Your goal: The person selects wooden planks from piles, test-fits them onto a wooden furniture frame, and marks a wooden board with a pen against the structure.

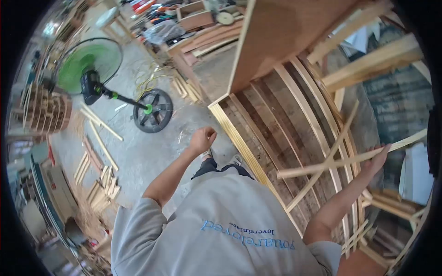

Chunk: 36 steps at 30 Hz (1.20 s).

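Note:
My right hand [378, 158] is at the right, its fingers closed round a long, thin wooden strip [313, 169]. The strip reaches over a slatted wooden frame [294, 89]. Another thin strip [345, 126] crosses it at a slant and rests over the slats. Out in front of my body hangs my left hand [202, 140], its fingers curled in and nothing visible in them. Beside it is the frame's pale near rail [237, 138].
A green pedestal fan [85, 69] with a round black base [153, 110] stands on the concrete floor at left. Loose wooden strips [103, 147] lie on the floor. A large brown panel [281, 41] rises from the frame. A cluttered bench [207, 37] is at the top.

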Each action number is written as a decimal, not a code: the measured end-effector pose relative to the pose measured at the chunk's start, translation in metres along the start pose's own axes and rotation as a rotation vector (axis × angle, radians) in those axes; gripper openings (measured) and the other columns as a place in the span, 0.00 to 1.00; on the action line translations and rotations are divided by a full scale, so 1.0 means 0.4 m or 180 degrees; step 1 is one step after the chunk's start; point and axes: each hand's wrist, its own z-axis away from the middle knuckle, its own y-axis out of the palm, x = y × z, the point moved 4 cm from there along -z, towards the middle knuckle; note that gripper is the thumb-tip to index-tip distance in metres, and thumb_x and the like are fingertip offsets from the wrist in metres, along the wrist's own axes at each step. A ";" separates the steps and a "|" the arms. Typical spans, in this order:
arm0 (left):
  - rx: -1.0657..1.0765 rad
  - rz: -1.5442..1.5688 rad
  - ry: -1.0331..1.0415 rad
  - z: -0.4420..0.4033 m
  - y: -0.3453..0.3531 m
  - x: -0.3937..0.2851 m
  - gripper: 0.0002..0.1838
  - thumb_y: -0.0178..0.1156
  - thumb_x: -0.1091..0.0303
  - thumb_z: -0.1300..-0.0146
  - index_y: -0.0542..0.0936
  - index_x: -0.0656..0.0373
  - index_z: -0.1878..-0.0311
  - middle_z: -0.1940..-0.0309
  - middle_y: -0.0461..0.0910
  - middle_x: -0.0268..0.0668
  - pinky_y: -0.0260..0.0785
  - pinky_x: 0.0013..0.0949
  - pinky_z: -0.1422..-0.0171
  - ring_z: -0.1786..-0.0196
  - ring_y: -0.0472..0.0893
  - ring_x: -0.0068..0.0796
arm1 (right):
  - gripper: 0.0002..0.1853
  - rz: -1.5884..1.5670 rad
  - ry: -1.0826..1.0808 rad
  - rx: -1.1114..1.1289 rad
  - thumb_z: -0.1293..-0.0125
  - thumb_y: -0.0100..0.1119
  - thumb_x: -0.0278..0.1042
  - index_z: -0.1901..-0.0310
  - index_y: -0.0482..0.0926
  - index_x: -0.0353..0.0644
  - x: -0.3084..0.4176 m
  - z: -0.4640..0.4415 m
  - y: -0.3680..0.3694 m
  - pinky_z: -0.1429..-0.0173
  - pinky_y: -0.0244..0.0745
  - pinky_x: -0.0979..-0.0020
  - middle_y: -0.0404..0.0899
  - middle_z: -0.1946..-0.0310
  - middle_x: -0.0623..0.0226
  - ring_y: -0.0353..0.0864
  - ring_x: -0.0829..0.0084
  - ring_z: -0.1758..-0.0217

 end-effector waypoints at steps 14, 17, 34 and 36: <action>-0.1023 -0.0145 -0.0824 -0.038 -0.169 0.076 0.12 0.54 0.63 0.45 0.78 0.63 0.68 0.76 0.78 0.48 0.69 0.37 0.68 0.71 0.80 0.41 | 0.30 0.2481 -0.1493 0.1276 0.42 0.54 0.45 0.43 0.63 0.34 -0.526 -0.310 -0.042 0.39 0.60 0.61 0.61 0.41 0.53 0.63 0.60 0.40; -0.1107 -0.0432 -0.0823 -0.137 -0.220 0.100 0.12 0.58 0.63 0.46 0.78 0.64 0.70 0.77 0.78 0.45 0.70 0.33 0.67 0.73 0.79 0.36 | 0.10 0.1925 -0.2054 0.1291 0.39 0.50 0.31 0.57 0.74 0.38 0.049 -0.005 0.072 0.53 0.69 0.71 0.76 0.67 0.65 0.74 0.74 0.63; -0.0315 -0.1181 0.0412 -0.880 -0.368 0.299 0.22 0.60 0.56 0.51 0.75 0.65 0.58 0.64 0.78 0.50 0.69 0.41 0.56 0.60 0.77 0.46 | 0.15 -0.0555 -0.5253 -0.0756 0.39 0.43 0.41 0.62 0.69 0.36 0.630 1.009 0.378 0.68 0.71 0.66 0.71 0.73 0.58 0.74 0.65 0.73; -0.0241 -0.1296 0.0555 -0.929 -0.342 0.314 0.24 0.59 0.57 0.52 0.74 0.65 0.56 0.65 0.77 0.53 0.69 0.42 0.55 0.59 0.77 0.48 | 0.15 -0.0920 -0.5290 -0.0919 0.39 0.43 0.42 0.62 0.68 0.37 0.646 1.049 0.415 0.69 0.70 0.65 0.71 0.74 0.59 0.73 0.65 0.74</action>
